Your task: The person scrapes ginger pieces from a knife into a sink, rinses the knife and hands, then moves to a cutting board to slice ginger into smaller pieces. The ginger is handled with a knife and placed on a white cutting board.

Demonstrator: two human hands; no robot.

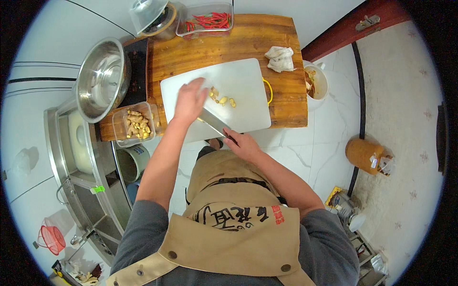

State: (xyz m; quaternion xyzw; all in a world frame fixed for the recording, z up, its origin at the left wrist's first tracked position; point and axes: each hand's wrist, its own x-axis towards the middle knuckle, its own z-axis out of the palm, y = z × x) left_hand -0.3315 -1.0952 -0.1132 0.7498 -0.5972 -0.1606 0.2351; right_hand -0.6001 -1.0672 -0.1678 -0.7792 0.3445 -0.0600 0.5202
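A white cutting board [243, 85] with a yellow handle [269, 92] lies on the wooden table. My right hand [245, 144] grips the dark handle of a knife [214, 121], whose broad metal blade points up and left over the board's near edge. Above the board's left half is my left hand [191, 98], slightly blurred, beside the upper end of the blade; whether it holds anything cannot be told. Several pieces of ginger [223, 100] lie on the board, right of my left hand. At the table's left corner, a clear plastic container [117, 134] holds ginger roots [136, 123].
A large steel basin [123, 68] rests at the left over a black hob. Behind the board stand a clear container of red chillies [212, 20] and a pot. A crumpled white cloth [280, 59] lies at right, near a white bucket [323, 85]. A steel sink [96, 178] is at left.
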